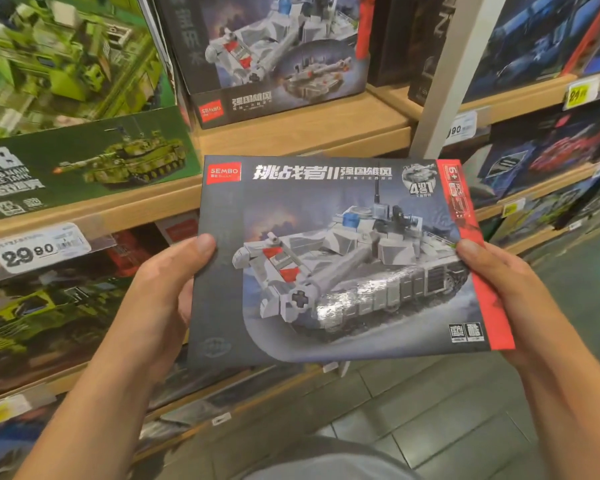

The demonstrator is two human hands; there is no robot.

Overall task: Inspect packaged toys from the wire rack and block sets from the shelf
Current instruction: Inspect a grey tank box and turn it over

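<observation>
A flat grey block set box [340, 258] with a grey tank picture, a red SEMBO logo and a red right stripe is held face up in front of the shelf. My left hand [160, 292] grips its left edge, thumb on the front and fingers underneath. My right hand [499, 289] grips the right edge the same way, thumb on the red stripe. The same grey tank set [278, 53] stands on the upper shelf. A green tank set [84, 168] stands to its left.
Wooden shelves [302, 133] carry several boxed sets, with a 29.90 price tag [39, 249] on the left edge. A white upright post [444, 91] divides the shelving. Dark blue boxes [541, 46] fill the right bay. Grey floor tiles [430, 410] lie below.
</observation>
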